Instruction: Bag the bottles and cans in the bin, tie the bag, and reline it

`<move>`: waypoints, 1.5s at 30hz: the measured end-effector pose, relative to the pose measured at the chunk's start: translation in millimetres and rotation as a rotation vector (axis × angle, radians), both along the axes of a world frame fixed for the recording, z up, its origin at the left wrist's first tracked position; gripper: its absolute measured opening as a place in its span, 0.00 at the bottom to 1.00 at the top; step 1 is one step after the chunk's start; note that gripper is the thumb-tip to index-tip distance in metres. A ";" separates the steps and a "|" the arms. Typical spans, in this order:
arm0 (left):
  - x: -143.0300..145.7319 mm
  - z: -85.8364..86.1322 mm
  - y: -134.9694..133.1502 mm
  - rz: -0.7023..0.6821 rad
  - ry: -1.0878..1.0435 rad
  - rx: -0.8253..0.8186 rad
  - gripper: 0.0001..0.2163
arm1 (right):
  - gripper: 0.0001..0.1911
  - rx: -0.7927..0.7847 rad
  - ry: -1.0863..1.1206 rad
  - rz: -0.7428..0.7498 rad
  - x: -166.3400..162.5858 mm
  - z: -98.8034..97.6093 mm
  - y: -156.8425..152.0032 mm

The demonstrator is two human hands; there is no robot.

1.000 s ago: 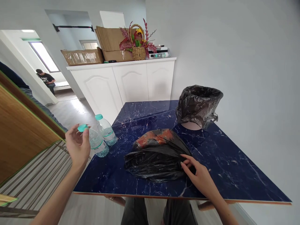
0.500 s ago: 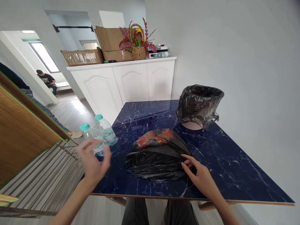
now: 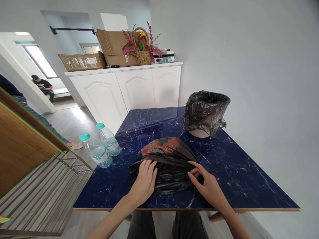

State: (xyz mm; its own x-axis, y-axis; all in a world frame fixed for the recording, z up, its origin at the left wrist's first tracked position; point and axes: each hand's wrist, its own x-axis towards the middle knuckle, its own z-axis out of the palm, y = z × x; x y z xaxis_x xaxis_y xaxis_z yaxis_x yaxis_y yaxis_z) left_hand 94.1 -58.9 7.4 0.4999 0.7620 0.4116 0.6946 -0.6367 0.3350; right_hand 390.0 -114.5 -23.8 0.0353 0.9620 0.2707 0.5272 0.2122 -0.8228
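Observation:
A black plastic bag (image 3: 171, 171) lies on the blue marbled table (image 3: 239, 179). Reddish-orange contents (image 3: 164, 145) show through its stretched far side; their kind is unclear. My left hand (image 3: 145, 179) rests on the near left part of the bag, thumb and fingertips closed on the loose plastic. At the bag's right side my right hand (image 3: 205, 181) pinches its edge between thumb and fingers. Two clear water bottles with teal caps, a nearer bottle (image 3: 97, 152) and a farther bottle (image 3: 109, 141), stand upright left of my left hand.
A small bin (image 3: 199, 133) lined with another black bag (image 3: 205, 113) stands at the table's right back. A metal rack (image 3: 50, 196) adjoins the left edge. Behind is a white cabinet (image 3: 99, 96) with cardboard boxes and a flower basket (image 3: 143, 58). Other people are at left.
My left hand has moved right and down from in front of the bottles onto the black bag and closed on its plastic. My right hand keeps its pinch; the view has shifted slightly.

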 end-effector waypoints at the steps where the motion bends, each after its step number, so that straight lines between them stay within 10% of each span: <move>1: -0.8 0.7 3.2 0.028 0.007 0.036 0.19 | 0.24 0.012 0.006 0.001 -0.4 1.1 -0.2; 12: -14.3 20.4 54.0 0.193 0.119 0.221 0.23 | 0.24 0.204 -0.052 -0.024 -4.3 10.3 -11.6; 27: -19.7 9.4 91.8 0.313 0.022 0.013 0.25 | 0.31 -0.016 -0.040 0.005 -3.6 4.5 -8.1; 40: -59.5 117.1 20.6 0.282 -0.275 -0.609 0.35 | 0.28 -0.077 -0.081 -0.056 -1.6 -8.7 2.4; 45: -117.4 110.4 -13.3 0.423 -0.716 -0.866 0.38 | 0.28 -0.053 -0.091 -0.057 -1.0 -10.7 2.1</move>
State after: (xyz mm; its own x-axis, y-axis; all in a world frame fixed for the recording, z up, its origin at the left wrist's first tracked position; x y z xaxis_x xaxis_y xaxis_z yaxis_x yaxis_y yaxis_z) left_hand -23.3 -72.2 117.8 0.0102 0.9717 -0.2360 0.2759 0.2241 0.9347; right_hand 389.0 -112.4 -34.5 0.0680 0.9722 0.2240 0.6101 0.1372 -0.7803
